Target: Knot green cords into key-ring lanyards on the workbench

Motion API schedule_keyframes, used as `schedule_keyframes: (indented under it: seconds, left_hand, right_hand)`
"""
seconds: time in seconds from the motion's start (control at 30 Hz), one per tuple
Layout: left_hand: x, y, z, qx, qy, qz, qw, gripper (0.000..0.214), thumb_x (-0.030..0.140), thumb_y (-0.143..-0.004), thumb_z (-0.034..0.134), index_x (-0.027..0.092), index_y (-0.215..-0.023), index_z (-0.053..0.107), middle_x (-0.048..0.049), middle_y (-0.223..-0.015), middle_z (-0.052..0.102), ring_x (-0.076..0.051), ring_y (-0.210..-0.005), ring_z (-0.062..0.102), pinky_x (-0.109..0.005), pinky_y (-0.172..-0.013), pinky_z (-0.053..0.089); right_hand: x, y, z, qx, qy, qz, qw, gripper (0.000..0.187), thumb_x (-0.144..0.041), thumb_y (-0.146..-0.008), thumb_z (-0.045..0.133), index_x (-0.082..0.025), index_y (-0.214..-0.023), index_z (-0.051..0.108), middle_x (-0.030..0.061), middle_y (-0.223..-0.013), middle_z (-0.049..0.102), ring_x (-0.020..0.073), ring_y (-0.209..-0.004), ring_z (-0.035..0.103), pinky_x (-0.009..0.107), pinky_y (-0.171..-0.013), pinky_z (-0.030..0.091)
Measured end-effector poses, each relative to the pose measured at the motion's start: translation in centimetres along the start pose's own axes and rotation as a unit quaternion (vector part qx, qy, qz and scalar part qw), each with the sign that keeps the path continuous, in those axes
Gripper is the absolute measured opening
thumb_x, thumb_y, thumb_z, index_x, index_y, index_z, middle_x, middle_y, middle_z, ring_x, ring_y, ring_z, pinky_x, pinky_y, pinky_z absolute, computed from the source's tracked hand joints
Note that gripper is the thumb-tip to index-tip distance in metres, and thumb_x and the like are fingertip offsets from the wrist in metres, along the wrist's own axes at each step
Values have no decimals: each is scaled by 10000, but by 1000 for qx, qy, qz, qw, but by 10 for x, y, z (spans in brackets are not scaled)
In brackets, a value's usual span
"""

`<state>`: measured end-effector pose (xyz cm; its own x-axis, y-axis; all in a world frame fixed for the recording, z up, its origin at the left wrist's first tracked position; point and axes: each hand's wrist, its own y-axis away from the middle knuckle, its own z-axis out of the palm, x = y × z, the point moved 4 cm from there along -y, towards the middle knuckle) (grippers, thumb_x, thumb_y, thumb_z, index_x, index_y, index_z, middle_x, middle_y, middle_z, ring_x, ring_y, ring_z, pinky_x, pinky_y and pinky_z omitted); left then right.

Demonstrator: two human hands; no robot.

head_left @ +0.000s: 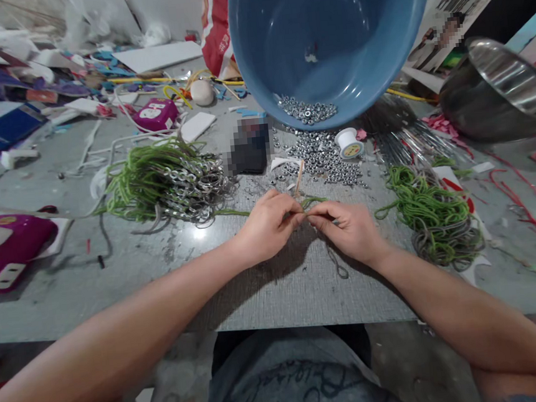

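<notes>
My left hand and my right hand meet at the middle of the grey table, fingertips pinched together on a green cord. A thin wooden stick pokes up just behind the fingers. The cord trails left toward a pile of green cords with metal nuts on them. A spread of loose metal nuts lies just beyond my hands. To the right sits a heap of plain green cords.
A tilted blue basin holds more nuts at its lower lip. A white thread spool stands beside it. A steel bowl is at the far right, a magenta case at the left edge, and clutter across the back.
</notes>
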<state>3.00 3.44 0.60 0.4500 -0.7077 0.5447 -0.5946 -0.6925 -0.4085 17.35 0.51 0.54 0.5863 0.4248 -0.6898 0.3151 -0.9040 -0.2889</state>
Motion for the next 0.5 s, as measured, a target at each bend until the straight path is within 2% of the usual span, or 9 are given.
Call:
schedule_keyframes:
  seconds: [0.2,0.37,0.5]
  left_hand:
    - [5,2,0,8,-90,48,995,151,176,-857,460,162,-737,551,-26,-750,613,-164,-755,490,-309,-691,365]
    - [10,5,2,26,-205,106,973,200,183,-874,429,173,-729,566,-32,-775,632,-189,-796,489,-328,-677,323]
    - [8,4,0,15,-209,105,972,176,205,-864,457,176,-738,577,-22,-756,632,-191,-789,498,-328,-675,318]
  right_hand:
    - [-2,-2,-1,6,43,-62,997,124,-215,-843,510,-214,-792,623,17,-768,651,155,-755,582,294,-703,434]
    - [-4,-4,-2,34,112,-118,986,138,-210,-833,504,-205,-779,630,46,-834,602,180,-827,548,331,-739,425]
    - [-4,-5,-2,35,154,-135,978,148,-217,-828,511,-189,-760,640,56,-816,584,191,-804,530,347,-736,411]
